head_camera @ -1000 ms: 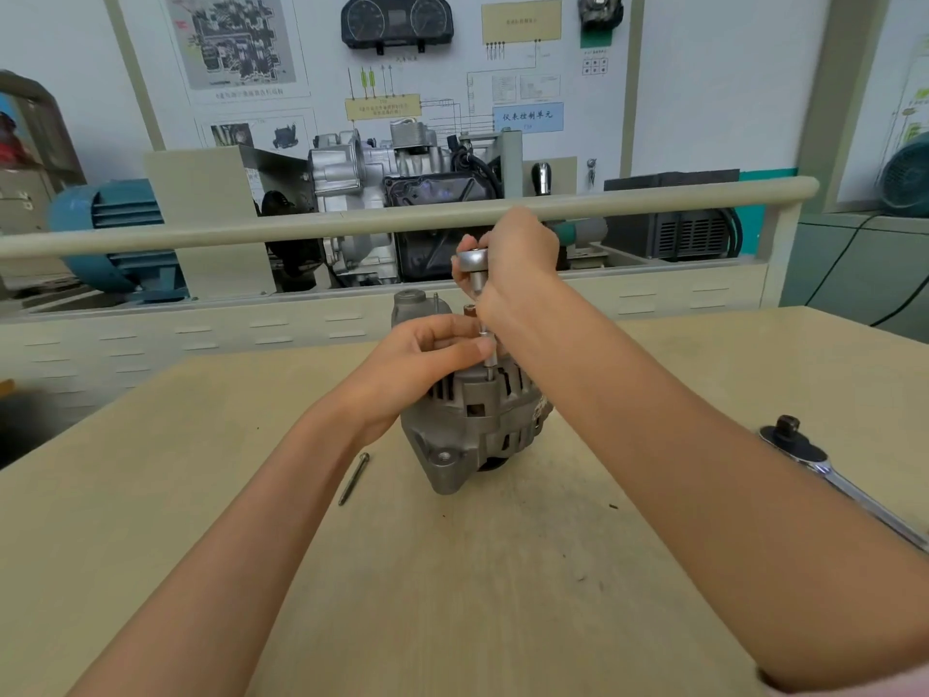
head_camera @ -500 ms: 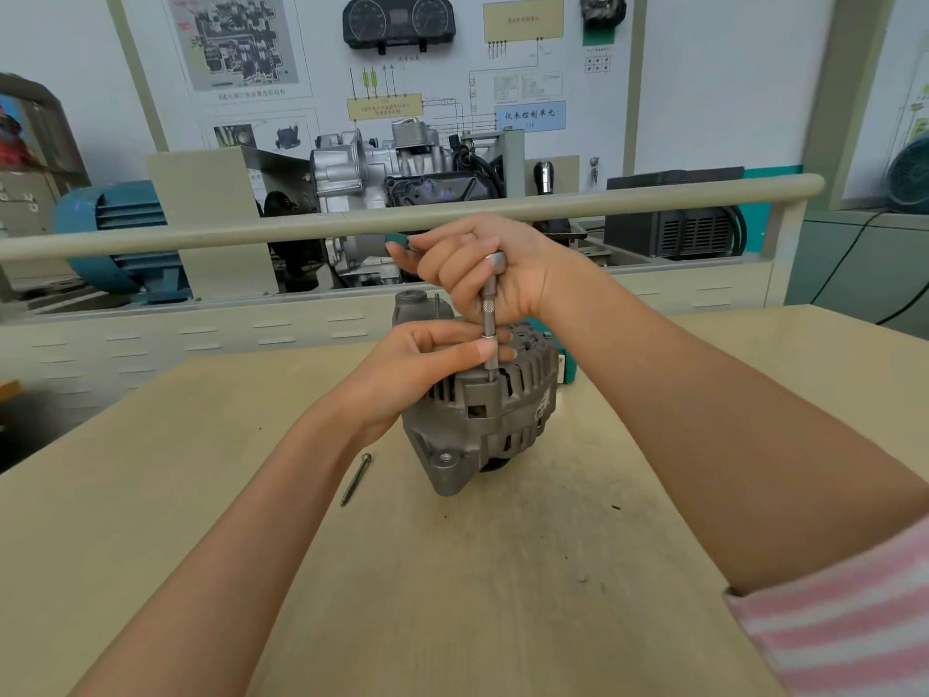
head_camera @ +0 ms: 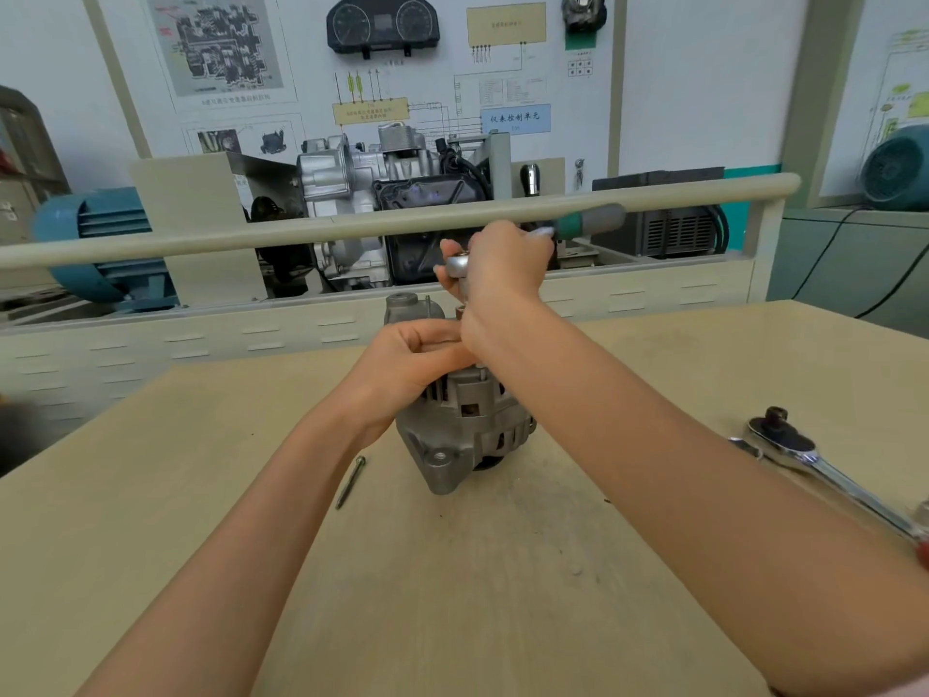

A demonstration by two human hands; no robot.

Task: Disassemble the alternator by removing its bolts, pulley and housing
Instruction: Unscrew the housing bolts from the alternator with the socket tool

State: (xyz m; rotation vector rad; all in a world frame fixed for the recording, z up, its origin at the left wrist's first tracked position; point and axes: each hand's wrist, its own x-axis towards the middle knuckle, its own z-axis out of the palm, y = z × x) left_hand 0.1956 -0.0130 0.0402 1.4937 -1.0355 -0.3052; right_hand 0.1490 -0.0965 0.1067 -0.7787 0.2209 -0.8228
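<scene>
Since 0.5 s ago your right hand (head_camera: 502, 266) swung the ratchet (head_camera: 588, 224) handle rightward, grip curled round it; left hand (head_camera: 409, 364) grip pinches atop alternator (head_camera: 467, 430) on tabletop (head_camera: 452, 596).

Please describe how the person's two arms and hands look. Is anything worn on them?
Both forearms are bare, and the left hand and right hand wear no gloves. No watch, ring or bracelet shows. A sliver of pale pink sleeve appears at the frame's bottom right corner on the right arm.

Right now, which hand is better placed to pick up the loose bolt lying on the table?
Left. The left hand only steadies the alternator, and the bolt lies on its side. The right hand grips the green-handled ratchet.
</scene>
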